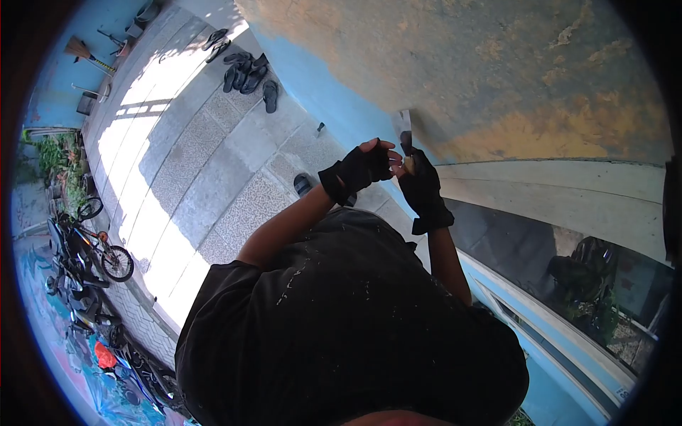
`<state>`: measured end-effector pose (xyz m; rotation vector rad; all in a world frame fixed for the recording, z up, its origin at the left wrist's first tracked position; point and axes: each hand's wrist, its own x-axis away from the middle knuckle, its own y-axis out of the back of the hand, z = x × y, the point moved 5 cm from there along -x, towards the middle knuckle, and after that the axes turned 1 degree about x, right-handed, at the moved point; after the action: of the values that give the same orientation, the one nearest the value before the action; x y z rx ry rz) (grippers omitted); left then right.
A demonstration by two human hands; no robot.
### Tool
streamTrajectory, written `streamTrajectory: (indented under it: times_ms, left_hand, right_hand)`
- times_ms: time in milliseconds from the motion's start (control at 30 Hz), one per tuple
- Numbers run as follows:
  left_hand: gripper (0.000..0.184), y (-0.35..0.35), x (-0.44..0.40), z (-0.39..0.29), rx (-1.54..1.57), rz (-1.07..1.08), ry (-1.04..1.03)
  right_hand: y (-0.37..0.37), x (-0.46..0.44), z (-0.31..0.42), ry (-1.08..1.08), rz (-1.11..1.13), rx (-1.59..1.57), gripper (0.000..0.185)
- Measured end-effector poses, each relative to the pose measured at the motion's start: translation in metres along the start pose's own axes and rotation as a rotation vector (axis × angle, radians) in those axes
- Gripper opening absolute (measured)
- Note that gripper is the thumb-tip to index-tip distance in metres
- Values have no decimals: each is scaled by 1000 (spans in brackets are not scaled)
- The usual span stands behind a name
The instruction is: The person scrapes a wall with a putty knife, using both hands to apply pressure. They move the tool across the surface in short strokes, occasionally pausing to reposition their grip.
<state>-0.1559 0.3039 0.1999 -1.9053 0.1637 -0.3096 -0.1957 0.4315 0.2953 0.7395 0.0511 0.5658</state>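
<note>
My right hand [423, 186], in a black fingerless glove, is closed around the handle of a putty knife [406, 126]. The blade points up, close beside the wall [511, 78], whose blue paint gives way to a grey and yellowish-brown patchy surface. My left hand [364, 167], gloved the same way, is just left of the right one. Its fingers are apart and slightly bent, reaching towards the knife's handle; nothing shows in them. Most of that handle is hidden by my right hand.
Below the patchy wall runs a pale ledge [568, 192] above a dark window pane [497, 231]. Sandals [245, 74] lie on the paved floor [177, 149], with a small dark object [320, 128] nearer me. Bicycles and motorbikes [92, 284] line the left, and a broom [82, 51] leans far left.
</note>
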Motion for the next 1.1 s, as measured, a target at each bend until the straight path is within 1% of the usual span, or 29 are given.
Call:
streamTrajectory:
  times_ms: [33,67,100,133,167,233,267,300,333,400,467,533,567,633,767,833,967,1033,1067,1100]
  left_hand:
    - [56,-5,1,-2,78,15,11]
    - [56,-9,4,-5,72,16,10]
    - [63,-17,10,-9,113,58,40]
    - [71,-24,18,-10,157,97,72]
    - [71,-27,25,-11,157,94,72]
    - [79,-30,38,-12,209,88,98]
    - [79,-29,41,-12,205,83,93]
    - [81,-30,44,-11,206,139,94]
    - [83,-32,46,-10,207,198,95]
    - [79,-28,47,-10,229,193,81]
    - [76,-27,47,-11,249,193,66]
    - [69,-24,48,-12,79,73,56]
    - [69,-26,49,-14,76,74,54]
    - [67,-30,52,-18,16,91,39]
    - [69,-33,59,-25,-67,75,80]
    - [71,-34,64,-27,-51,92,80]
    - [74,-31,66,-27,-15,91,108]
    - [75,-22,65,-25,-134,13,117]
    - [75,-16,65,-23,-134,12,122]
    - [77,-8,63,-18,-163,39,164]
  right_hand:
    - [-1,0,9,57,-10,-53,43]
    - [-2,-2,15,116,-21,-107,43]
    - [-8,-6,4,104,-72,-19,42]
    - [-9,-8,5,106,-73,-23,42]
    - [-10,-9,7,133,-80,-21,43]
    - [-13,-14,8,166,-82,-24,45]
    - [-20,-18,4,135,9,-72,47]
    - [-28,-20,1,102,100,-120,49]
    - [-32,-20,0,104,102,-124,49]
    - [-40,-20,6,218,106,-138,51]
    - [-45,-23,3,204,101,-156,52]
    - [-41,-25,9,241,74,-112,51]
    - [-37,-27,12,245,73,-112,51]
    - [-29,-29,14,165,47,-92,49]
    - [-32,-30,10,152,74,-127,48]
    - [-32,-29,6,114,68,-190,56]
    - [-29,-26,7,127,64,-201,59]
    - [-21,-27,18,117,58,-155,58]
    - [-21,-26,22,113,56,-158,58]
    - [-25,-25,28,113,119,-210,57]
